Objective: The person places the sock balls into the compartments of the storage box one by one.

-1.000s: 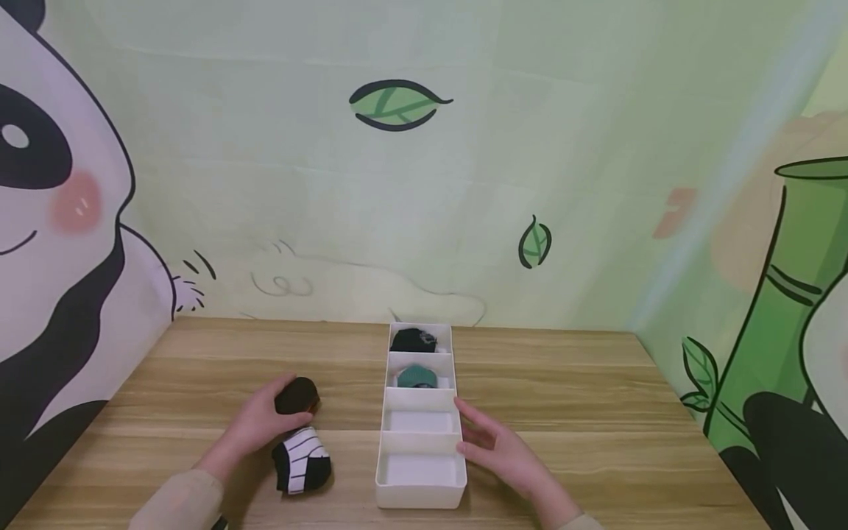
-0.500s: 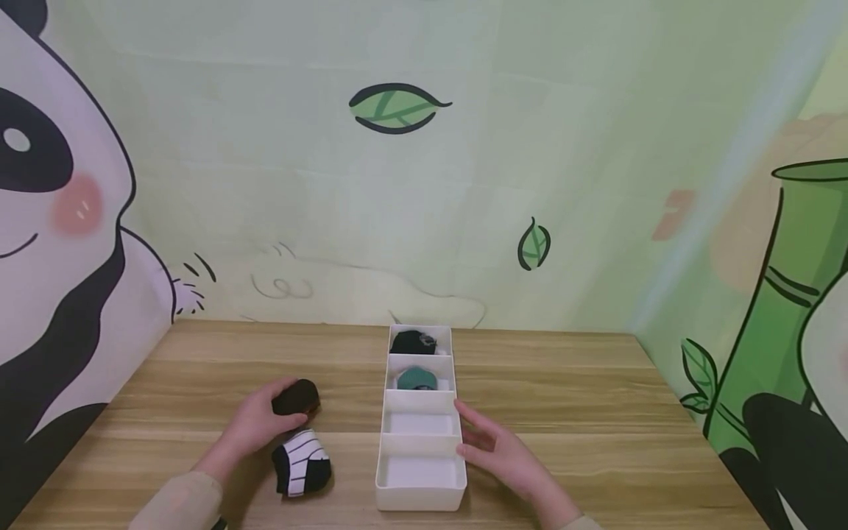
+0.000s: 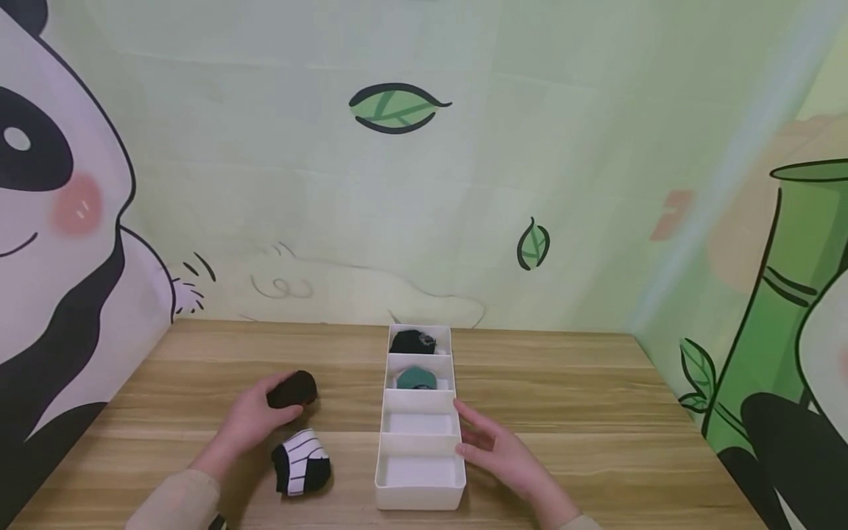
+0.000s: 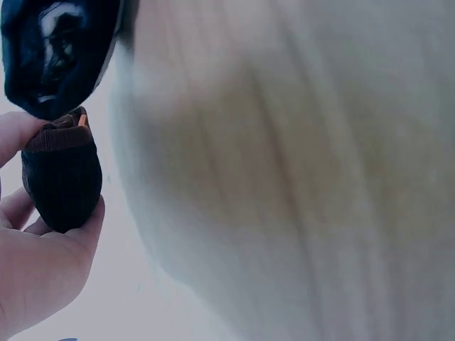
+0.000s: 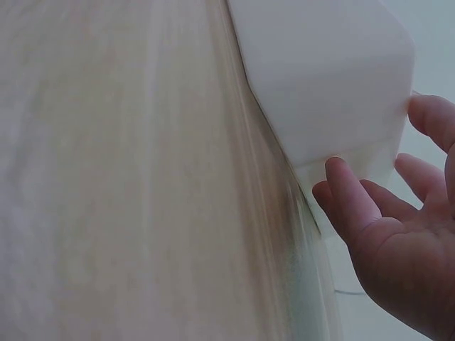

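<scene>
From here I see the left hand (image 3: 248,421) pinching the dark rolled sock (image 3: 292,389) just above the table (image 3: 596,412), right hand (image 3: 503,456) fingers straight against the white organizer (image 3: 420,495) side; that thin pinch could drop it beside the striped sock (image 3: 301,462).

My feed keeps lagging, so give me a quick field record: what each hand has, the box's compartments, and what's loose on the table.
left hand: holds a dark brown rolled sock, lifted just off the wooden table
right hand: open, fingers against the right wall of the white plastic four-compartment box
far compartment: black rolled sock
second compartment: green rolled sock
two near compartments: nothing in them
loose on table: black-and-white striped rolled sock, left of the box, near the left hand
</scene>
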Demonstrator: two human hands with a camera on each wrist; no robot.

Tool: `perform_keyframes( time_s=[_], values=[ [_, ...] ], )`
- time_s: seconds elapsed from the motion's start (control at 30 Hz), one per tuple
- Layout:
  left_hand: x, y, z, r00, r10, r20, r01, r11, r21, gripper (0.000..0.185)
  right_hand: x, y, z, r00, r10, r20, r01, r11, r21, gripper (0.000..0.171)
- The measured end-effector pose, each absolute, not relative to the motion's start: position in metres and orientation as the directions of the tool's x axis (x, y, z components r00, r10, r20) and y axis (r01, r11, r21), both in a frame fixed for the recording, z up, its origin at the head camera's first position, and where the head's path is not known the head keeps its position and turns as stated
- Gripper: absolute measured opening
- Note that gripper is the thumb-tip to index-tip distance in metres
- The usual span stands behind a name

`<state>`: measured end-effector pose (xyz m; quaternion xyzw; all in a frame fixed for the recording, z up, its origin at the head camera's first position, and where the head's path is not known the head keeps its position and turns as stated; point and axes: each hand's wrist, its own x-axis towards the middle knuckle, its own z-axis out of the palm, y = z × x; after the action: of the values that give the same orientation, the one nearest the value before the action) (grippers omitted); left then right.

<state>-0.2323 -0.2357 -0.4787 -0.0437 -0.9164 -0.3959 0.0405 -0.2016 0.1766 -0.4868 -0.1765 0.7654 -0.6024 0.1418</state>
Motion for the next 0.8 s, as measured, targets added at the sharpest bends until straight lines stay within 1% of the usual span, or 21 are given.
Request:
perform_keyframes(
  time_s=[0.3,0.6,0.8],
  values=[
    [-0.234,-0.235,-0.469,-0.996,0.028,0.088,0.084,0.669,0.738,0.069,-0.200,0.176,-0.484,-0.899,-0.438,-0.007,-0.097,0.214,-0.972,0.069],
    [-0.231,-0.225,-0.459,-0.985,0.047,0.166,0.152,0.685,0.712,0.066,-0.200,0.176,-0.485,-0.895,-0.447,0.004,-0.104,0.199,-0.975,0.068],
    [-0.229,-0.215,-0.454,-0.981,0.072,0.178,0.179,0.683,0.708,0.065,-0.200,0.177,-0.486,-0.893,-0.449,0.008,-0.110,0.201,-0.973,0.068]
  ],
)
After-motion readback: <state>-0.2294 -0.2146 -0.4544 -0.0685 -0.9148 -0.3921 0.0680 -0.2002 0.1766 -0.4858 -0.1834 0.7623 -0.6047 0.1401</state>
